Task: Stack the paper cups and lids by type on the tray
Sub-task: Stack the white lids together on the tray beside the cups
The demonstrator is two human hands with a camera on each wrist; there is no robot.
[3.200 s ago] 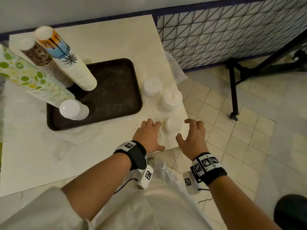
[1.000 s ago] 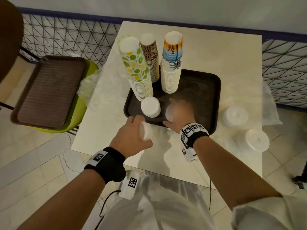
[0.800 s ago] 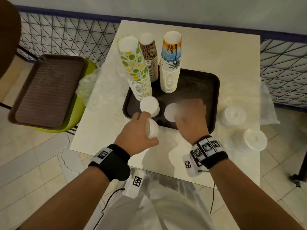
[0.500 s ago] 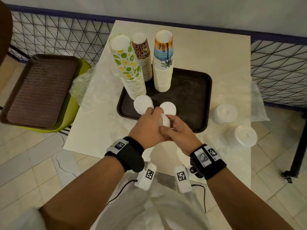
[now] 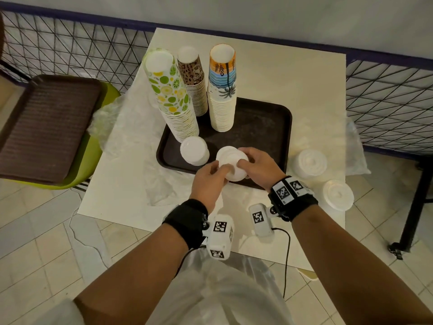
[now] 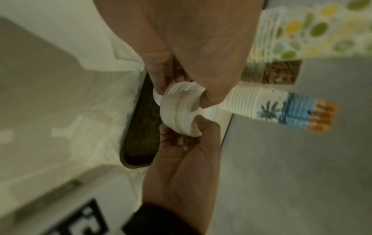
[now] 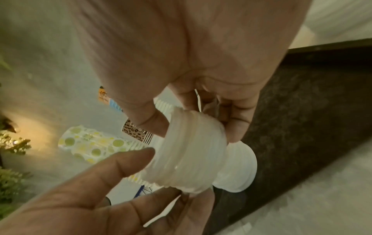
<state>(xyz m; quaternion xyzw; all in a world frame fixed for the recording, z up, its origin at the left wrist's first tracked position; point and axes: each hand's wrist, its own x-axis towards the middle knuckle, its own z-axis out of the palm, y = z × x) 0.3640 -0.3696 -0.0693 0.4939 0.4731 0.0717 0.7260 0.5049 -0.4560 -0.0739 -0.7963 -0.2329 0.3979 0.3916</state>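
Observation:
A dark brown tray lies on the white table and bears three tall paper cup stacks: green-dotted, leopard-print and palm-print. One white lid stack stands at the tray's front left. Both hands hold another short stack of white lids over the tray's front edge. My left hand grips its near side and my right hand its right side. In the wrist views the held lids sit tilted between thumbs and fingers.
Two more lid stacks stand on the table right of the tray, on crumpled clear plastic. A second brown tray rests on a green chair at the left. A black wire fence runs behind.
My left hand carried lids from the table's right side to the tray. My right hand left the tray and joined it; both now grip the lid stack, a little farther over the tray.

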